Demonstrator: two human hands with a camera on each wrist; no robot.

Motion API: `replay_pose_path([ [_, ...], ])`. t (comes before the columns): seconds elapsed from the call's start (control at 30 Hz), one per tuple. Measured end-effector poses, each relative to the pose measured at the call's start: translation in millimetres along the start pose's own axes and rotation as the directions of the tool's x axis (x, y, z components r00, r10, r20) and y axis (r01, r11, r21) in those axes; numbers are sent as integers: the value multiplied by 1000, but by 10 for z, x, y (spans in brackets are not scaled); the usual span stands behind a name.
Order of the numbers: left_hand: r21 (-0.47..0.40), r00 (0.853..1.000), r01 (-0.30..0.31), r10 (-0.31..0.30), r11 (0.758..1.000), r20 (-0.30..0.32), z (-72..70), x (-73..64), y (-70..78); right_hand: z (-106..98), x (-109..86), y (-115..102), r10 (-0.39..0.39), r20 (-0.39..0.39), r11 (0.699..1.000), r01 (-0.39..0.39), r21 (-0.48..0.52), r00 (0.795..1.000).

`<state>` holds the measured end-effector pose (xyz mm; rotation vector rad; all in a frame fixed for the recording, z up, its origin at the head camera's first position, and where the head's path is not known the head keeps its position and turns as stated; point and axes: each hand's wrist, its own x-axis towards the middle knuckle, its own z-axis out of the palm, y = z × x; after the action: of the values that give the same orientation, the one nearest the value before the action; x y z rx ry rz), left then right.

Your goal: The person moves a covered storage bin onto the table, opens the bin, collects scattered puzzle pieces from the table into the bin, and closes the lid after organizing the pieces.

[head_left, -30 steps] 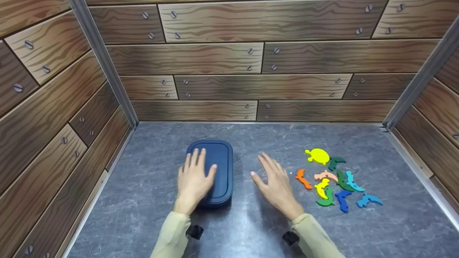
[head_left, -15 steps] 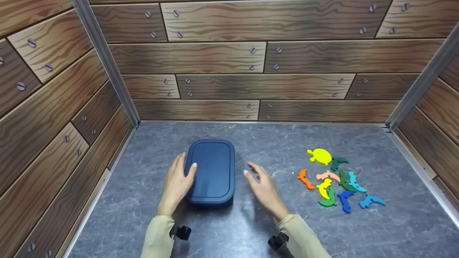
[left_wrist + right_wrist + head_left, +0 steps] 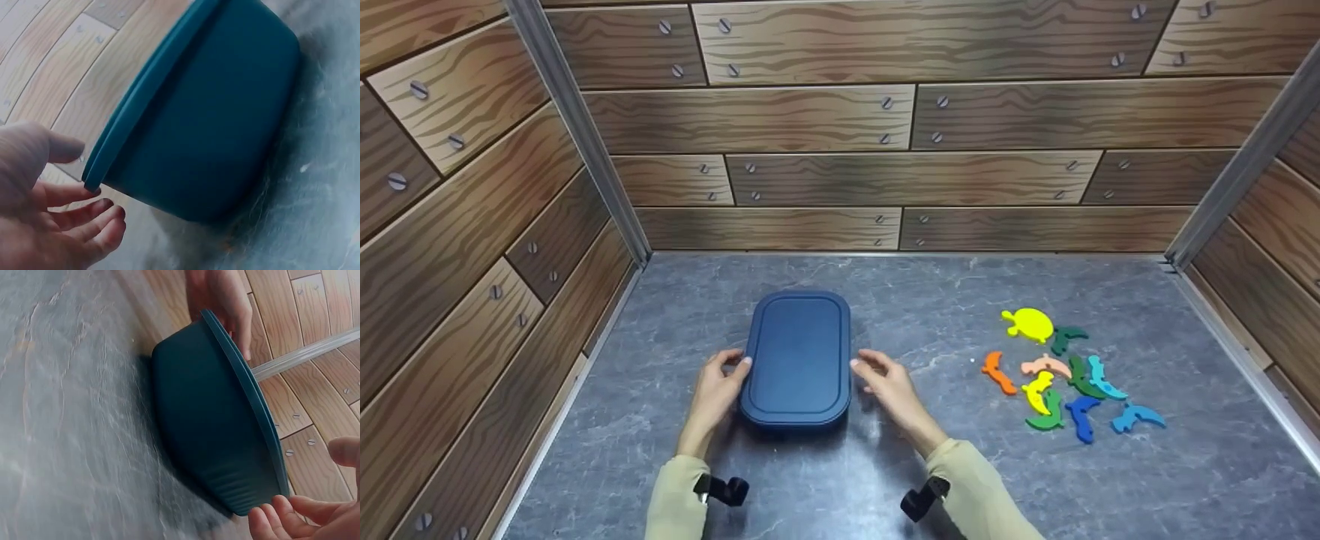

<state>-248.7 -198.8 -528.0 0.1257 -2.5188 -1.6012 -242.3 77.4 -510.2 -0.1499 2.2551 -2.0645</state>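
Observation:
A dark blue lidded container (image 3: 799, 360) sits on the grey surface, its long side pointing away from me. At its left edge is my left hand (image 3: 715, 394), the thumb close to the lid rim. The left wrist view puts one fingertip of that hand (image 3: 62, 208) at the underside of the rim, with the thumb apart above it. On the opposite side is my right hand (image 3: 894, 394). In the right wrist view, its fingertips meet the rim of the container (image 3: 208, 410) at a corner while the thumb stands away. Neither hand visibly grips the container.
To the right lie several flat animal-shaped pieces, among them a yellow turtle (image 3: 1030, 325), an orange piece (image 3: 997, 373) and a blue piece (image 3: 1082, 418). Wood-patterned walls (image 3: 810, 120) enclose the back and both sides.
My left hand has come off the lid's top and moved down to its left edge. My right hand has moved left to the container's right side. The container stays in place.

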Motion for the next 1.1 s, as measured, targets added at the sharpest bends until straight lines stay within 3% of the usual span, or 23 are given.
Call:
replay_pose_path([
  [0.1,-134,998,51,-46,990,41,-37,-31,10,50,1,27,18,11,1000,-19,19,1000],
  [0.17,-224,994,103,-91,969,62,-39,-42,-3,73,6,52,36,13,999,-36,34,999],
  [0.27,-347,985,172,-155,922,74,6,-24,-114,98,37,131,57,8,997,-58,51,998],
  [0.4,-490,979,203,-185,848,87,33,-33,-149,130,47,177,62,-12,993,-60,98,998],
  [0.53,-595,974,224,-198,772,109,35,-27,-180,159,77,265,61,-19,984,-57,166,998],
  [0.67,-655,967,249,-215,714,133,28,-26,-201,168,81,304,74,-8,973,-71,219,997],
  [0.8,-674,966,256,-214,692,147,23,-35,-209,165,74,297,84,0,968,-82,237,996],
  [1.1,-670,966,258,-197,696,168,36,-68,-223,132,60,286,126,15,954,-125,274,992],
])
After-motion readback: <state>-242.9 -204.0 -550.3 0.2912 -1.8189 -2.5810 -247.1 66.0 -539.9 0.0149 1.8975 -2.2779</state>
